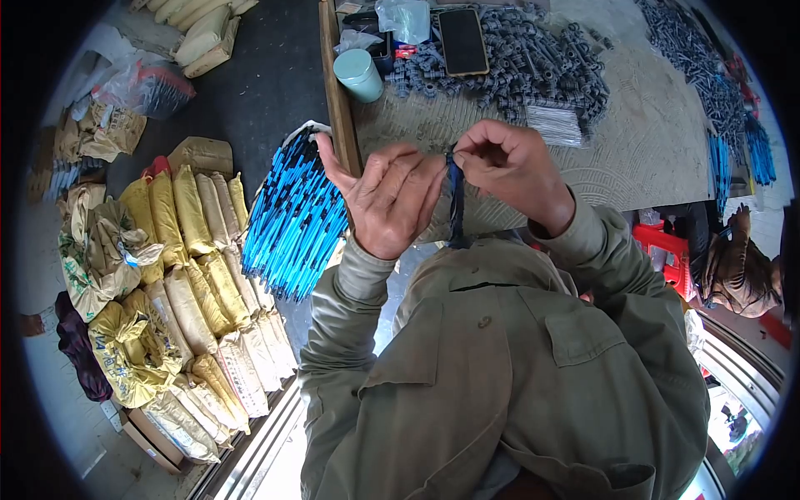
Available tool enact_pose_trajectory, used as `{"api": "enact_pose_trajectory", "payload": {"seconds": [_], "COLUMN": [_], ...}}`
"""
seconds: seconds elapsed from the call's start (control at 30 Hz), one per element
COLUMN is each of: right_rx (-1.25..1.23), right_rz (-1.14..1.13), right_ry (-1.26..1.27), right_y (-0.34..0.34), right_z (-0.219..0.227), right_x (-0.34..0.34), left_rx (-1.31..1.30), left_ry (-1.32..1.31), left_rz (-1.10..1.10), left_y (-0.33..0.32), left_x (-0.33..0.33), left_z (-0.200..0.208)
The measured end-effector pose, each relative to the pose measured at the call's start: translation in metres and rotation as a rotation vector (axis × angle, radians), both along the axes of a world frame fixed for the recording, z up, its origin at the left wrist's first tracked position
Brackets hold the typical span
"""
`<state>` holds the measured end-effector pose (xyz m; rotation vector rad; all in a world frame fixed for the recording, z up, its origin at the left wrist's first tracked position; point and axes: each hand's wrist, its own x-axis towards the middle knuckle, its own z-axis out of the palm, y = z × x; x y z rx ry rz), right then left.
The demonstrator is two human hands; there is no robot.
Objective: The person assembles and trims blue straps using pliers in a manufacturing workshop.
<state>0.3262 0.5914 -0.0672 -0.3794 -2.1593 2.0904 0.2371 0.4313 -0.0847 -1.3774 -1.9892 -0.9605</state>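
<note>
In front of my chest, over the near edge of the work table, both hands meet at a small dark piece with a dark blue strip (456,200) hanging below it. My left hand (392,196) is closed, its fingertips pinching the piece from the left, while one outer finger sticks out. My right hand (517,171) pinches the same spot from the right, thumb against a curled finger. The fingers cover most of the piece, so its kind is hidden. Left of my left hand lies a bundle of bright blue rods with black ends (296,221).
A heap of small grey fittings (533,62) covers the back of the grey table (633,158). Near it are a phone (464,42), a pale green tin (358,75) and thin metal pins (554,125). Several yellow-and-tan packets (196,283) lie left. A red plastic stool (662,246) stands right.
</note>
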Motion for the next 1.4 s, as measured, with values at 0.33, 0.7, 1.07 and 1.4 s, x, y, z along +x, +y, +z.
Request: {"api": "enact_pose_trajectory", "payload": {"seconds": [0.33, 0.7, 1.07, 1.4], "right_rx": [0.564, 0.195, 0.762, 0.266], "right_rz": [0.005, 0.208, 0.478, 0.329], "right_ry": [0.242, 0.070, 0.184, -0.058], "right_y": [-0.006, 0.016, 0.025, 0.022], "right_z": [0.005, -0.015, -0.005, -0.024], "right_x": [-0.001, -0.011, -0.023, -0.022], "left_rx": [-0.136, -0.090, -0.224, -0.157], "left_ry": [0.040, -0.006, 0.131, 0.023], "left_rz": [-0.037, -0.037, -0.262, -0.102], "left_y": [-0.002, 0.000, -0.002, 0.002], "left_x": [-0.002, 0.000, -0.009, -0.008], "left_z": [0.010, -0.013, -0.007, -0.018]}}
